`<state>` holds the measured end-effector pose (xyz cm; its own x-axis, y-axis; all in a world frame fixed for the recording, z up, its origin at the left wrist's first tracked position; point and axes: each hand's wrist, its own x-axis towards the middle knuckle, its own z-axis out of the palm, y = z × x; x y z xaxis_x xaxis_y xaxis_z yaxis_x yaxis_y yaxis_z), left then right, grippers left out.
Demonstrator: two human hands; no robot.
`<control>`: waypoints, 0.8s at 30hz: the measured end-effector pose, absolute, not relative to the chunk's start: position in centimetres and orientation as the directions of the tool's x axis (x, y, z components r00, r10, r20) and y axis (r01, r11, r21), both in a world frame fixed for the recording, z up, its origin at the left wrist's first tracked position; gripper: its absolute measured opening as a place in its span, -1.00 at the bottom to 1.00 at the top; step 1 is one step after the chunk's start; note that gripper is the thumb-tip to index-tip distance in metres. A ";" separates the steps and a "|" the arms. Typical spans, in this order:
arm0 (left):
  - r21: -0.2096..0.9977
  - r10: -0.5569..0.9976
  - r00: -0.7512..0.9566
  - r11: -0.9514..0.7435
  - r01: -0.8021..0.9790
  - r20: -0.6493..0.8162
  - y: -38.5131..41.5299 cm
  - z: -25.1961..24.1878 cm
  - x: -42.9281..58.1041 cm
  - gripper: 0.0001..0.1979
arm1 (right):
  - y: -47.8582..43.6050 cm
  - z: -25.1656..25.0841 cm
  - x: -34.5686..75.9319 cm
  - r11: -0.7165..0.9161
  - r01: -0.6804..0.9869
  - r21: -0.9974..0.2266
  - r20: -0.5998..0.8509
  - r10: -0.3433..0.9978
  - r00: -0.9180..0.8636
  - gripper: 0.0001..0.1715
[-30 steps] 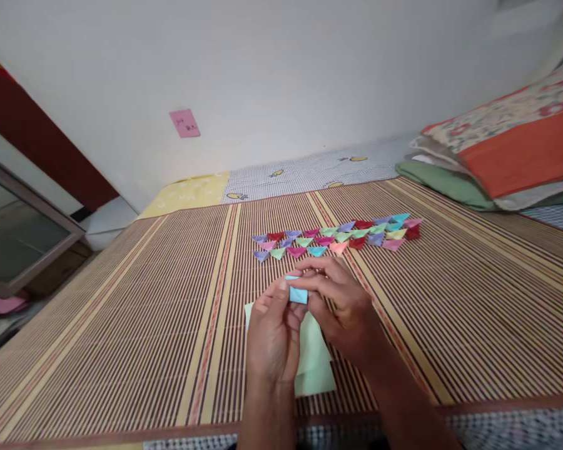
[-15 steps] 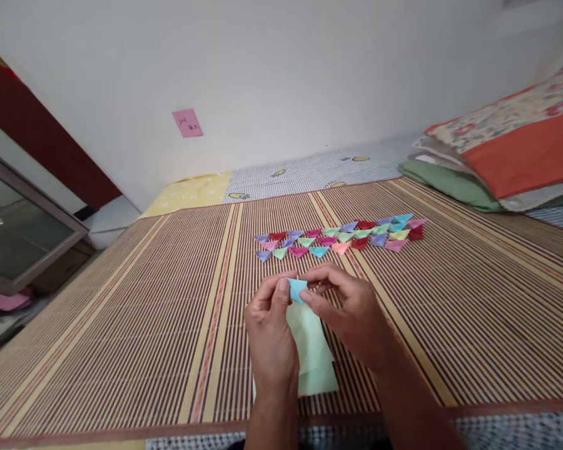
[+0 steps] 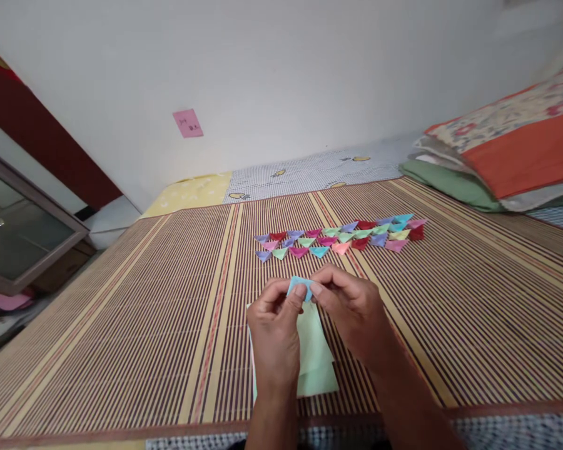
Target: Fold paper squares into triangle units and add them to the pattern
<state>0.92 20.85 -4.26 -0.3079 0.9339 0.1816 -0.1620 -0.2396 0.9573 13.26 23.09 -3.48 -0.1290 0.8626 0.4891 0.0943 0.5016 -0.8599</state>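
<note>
A small folded piece of light blue paper (image 3: 298, 285) is pinched between both hands above the mat. My left hand (image 3: 276, 331) grips its left and lower part, the thumb pressed flat on its face. With thumb and fingertips, my right hand (image 3: 349, 309) holds its right end. Beneath the hands lie light green paper sheets (image 3: 316, 350), partly hidden by my left hand and wrist. Beyond my fingers, rows of small folded paper triangles (image 3: 319, 251) in purple, red, pink, green, yellow and blue rest on the mat.
The striped bamboo mat (image 3: 159, 325) covers the bed. At the right a pile holds an orange floral pillow (image 3: 525, 150) over a green cloth (image 3: 445, 181). A pink note (image 3: 187, 123) is stuck on the white wall (image 3: 286, 75). A framed glass panel (image 3: 19, 225) stands at the left.
The blue paper has turned and shifted slightly right. My left thumb now lies across its face, and my right thumb and fingers have closed in on its right end.
</note>
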 end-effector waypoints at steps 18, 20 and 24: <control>0.979 0.960 -0.193 -0.194 0.068 0.204 20.6 -3.7 1.3 -0.90 | 23.4 -3.4 13.6 0.597 0.194 -0.778 0.590 0.801 -0.096 -0.89; 0.990 0.982 -0.137 -0.139 -0.033 0.134 20.8 -3.7 1.4 -0.89 | 23.5 -3.5 13.7 0.589 0.174 -0.789 0.588 0.806 -0.061 -0.83; 0.993 0.999 -0.048 -0.024 -0.116 0.019 21.0 -3.7 1.4 -0.81 | 23.7 -3.9 13.9 0.466 0.068 -0.882 0.468 0.884 0.019 -0.82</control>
